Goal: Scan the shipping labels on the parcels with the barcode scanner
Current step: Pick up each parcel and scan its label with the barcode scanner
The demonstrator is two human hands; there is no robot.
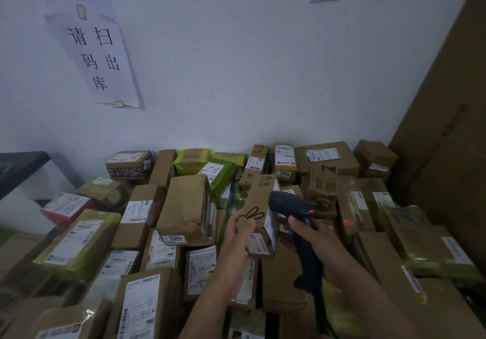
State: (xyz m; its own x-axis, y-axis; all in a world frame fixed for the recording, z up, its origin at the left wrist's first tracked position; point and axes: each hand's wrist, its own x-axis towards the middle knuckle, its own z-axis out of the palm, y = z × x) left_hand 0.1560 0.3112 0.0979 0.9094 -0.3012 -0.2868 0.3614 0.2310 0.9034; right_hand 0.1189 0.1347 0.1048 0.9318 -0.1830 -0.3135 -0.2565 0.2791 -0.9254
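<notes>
My left hand [238, 236] grips a small tall cardboard box [259, 204] with a rabbit drawing, lifted above the heap of parcels. Its white shipping label [271, 223] faces right, toward the scanner. My right hand [319, 246] holds the dark barcode scanner [292, 207] by its handle, the head close to the label, a red light glowing on its top. Red scan light falls on brown boxes [349, 207] further right. The cable hangs down from the handle.
Many parcels [184, 207] lie in a dense pile: brown cartons, yellow-green bags [76, 238], a red-sided box [65, 207]. Large flat cartons [447, 128] lean at the right. Paper signs [100, 57] hang on the white wall. A dark table edge [23, 165] shows at left.
</notes>
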